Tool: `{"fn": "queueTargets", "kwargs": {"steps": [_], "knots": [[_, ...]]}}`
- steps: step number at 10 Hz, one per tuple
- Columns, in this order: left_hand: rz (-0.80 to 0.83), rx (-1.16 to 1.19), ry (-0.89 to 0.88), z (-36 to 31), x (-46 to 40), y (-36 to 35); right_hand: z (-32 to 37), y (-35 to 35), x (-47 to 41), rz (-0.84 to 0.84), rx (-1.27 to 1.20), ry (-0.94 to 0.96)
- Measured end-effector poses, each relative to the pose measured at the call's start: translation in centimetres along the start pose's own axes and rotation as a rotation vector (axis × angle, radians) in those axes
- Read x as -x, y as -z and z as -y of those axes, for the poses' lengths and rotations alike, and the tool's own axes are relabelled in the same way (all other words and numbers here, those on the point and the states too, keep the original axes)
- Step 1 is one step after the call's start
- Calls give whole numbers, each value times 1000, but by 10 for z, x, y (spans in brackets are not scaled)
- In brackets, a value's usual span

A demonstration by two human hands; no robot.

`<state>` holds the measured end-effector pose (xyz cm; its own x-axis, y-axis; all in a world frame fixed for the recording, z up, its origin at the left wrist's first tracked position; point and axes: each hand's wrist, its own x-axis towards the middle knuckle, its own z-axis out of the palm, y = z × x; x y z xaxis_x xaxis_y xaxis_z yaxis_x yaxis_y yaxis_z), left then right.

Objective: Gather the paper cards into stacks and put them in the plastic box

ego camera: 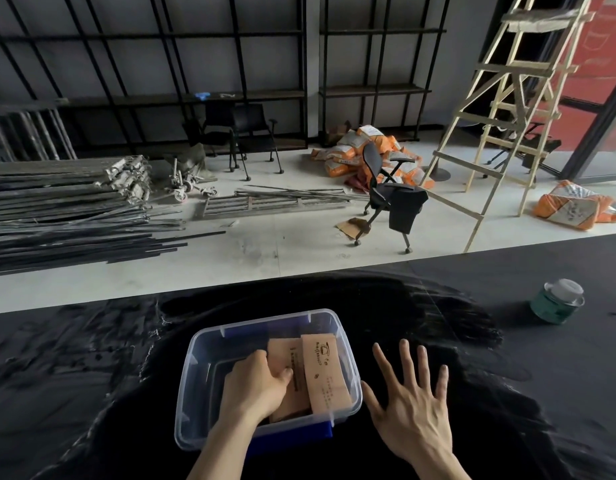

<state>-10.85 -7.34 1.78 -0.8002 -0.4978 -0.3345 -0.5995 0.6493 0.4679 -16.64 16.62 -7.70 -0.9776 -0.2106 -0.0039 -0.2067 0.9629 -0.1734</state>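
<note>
A clear plastic box [202, 344] with blue handles sits on the black table in front of me. Inside it lie two stacks of tan paper cards. The right stack [325, 368] leans against the box's right wall with its printed face up. My left hand [256, 388] is down inside the box, fingers and thumb closed on the left stack [282, 351]. My right hand [408, 410] hovers just right of the box with its fingers spread wide and nothing in it. No loose cards show on the table.
A green jar with a white lid [557, 301] stands at the table's far right. Beyond the table's far edge are an office chair [391, 195], metal bars [57, 209], a wooden ladder [507, 109] and orange sacks [576, 206] on the floor.
</note>
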Motion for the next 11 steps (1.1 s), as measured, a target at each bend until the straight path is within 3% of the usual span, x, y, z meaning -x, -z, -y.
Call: {"fn": "queueTargets", "kwargs": {"steps": [4, 5, 7, 9, 11], "knots": [[-6, 53, -63, 6, -2, 1, -1, -2, 0, -7, -6, -3], [-22, -16, -100, 5, 1, 3, -2, -2, -1, -1, 3, -1], [-257, -237, -220, 10, 17, 7, -1, 2, 1, 44, -7, -9], [-293, -373, -292, 18, 31, 20, 4, 21, -6, 162, 14, -20], [-361, -470, -306, 30, 41, 46, 22, 75, -14, 101, -49, 2]]}}
